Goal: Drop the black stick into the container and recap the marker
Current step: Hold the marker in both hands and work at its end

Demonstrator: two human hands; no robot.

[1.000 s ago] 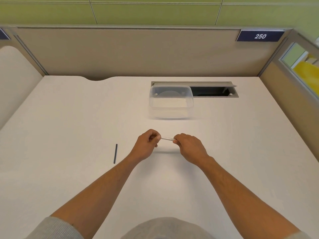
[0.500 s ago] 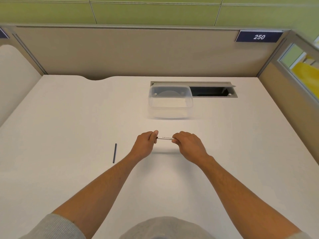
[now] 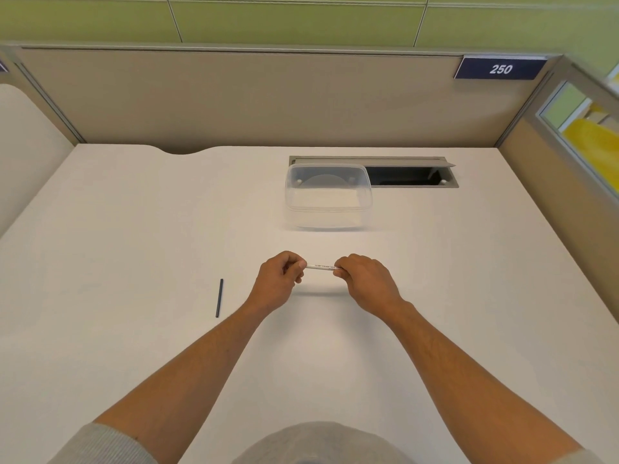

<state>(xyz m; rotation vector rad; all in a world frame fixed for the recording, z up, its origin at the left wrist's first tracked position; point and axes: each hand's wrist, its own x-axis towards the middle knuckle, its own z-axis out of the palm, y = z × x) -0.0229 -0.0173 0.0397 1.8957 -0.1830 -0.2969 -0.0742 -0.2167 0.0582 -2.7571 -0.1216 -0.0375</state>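
Observation:
A thin white marker with small black print is held level above the desk between both hands. My left hand is closed around its left end and my right hand around its right end; both ends, and any cap, are hidden in the fingers. The black stick lies flat on the white desk to the left of my left hand, untouched. A clear plastic container without a lid stands farther back, beyond the hands.
An open cable slot with a raised grey flap is set in the desk behind and to the right of the container. Beige partition walls close the desk at the back and right; a sign reads 250.
The hands have drawn slightly apart along the marker, so more of its white barrel shows between them. The stick and container have not moved.

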